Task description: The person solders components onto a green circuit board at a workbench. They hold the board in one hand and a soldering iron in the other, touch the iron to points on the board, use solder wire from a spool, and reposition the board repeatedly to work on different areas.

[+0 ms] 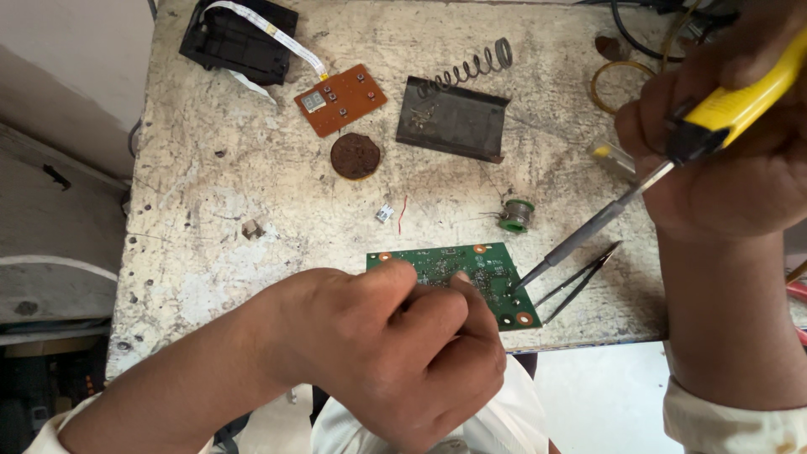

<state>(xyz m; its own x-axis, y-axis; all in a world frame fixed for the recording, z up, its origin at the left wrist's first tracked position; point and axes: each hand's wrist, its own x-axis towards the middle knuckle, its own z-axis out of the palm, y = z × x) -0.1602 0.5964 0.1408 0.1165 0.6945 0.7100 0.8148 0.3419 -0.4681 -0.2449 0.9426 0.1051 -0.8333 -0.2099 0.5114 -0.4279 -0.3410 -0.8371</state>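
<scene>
Green board (483,273): lies flat at the near edge of the worktop (218,193), long axis running left to right; its near left part is hidden under the left hand.
Left hand (395,353): curled over the board's left half, fingers pinched together and pressing on it; whether they pinch something thin I cannot tell.
Right hand (731,143): closed round the yellow grip of a soldering iron (605,219), up and to the right of the board.
Iron: slants down-left from the right hand, its tip touching or just at the board's right edge.
Key relation: the board lies left and below the right hand, along the iron's line; the left hand is the nearer, already on it.
Tweezers (580,282): just right of the board, beside the iron's tip, points toward it.
Solder spool (515,215): just beyond the board's right end.
Brown disc (355,155): well beyond the board, to the left.
Orange board (340,99): beyond the disc, with a white ribbon to a black casing (235,42).
Dark plate (454,118): beyond the green board, a spring (475,65) at its far edge.
</scene>
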